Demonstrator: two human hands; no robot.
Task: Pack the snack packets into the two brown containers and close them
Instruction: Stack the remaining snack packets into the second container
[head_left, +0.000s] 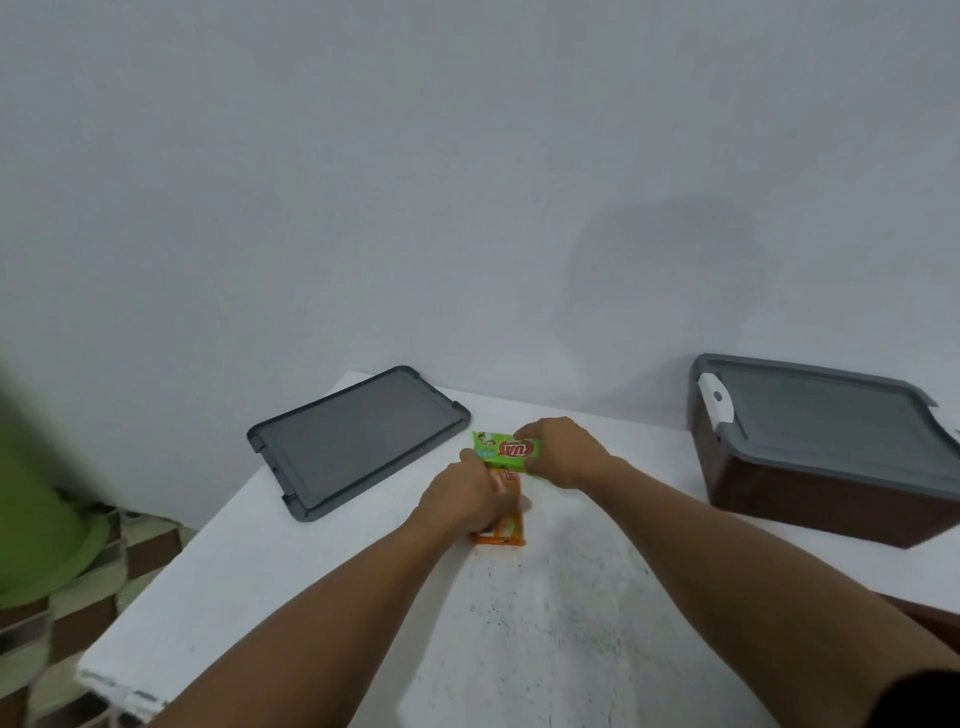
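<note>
Your hands: left hand (462, 499) grips one orange packet (508, 527); right hand (563, 452) pinches one green packet (504, 449).
Containers: one brown container (810, 493), lidded, contents hidden.
Lids: one loose lid (358, 441).

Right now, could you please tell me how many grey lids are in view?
2. A loose lid lies flat on the table, left; a fitted lid covers the brown container, right.

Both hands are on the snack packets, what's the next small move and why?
Probably lift both packets: the right hand pinches the green snack packet, the left hand grips the orange snack packet, and neither is in a container yet.
</note>
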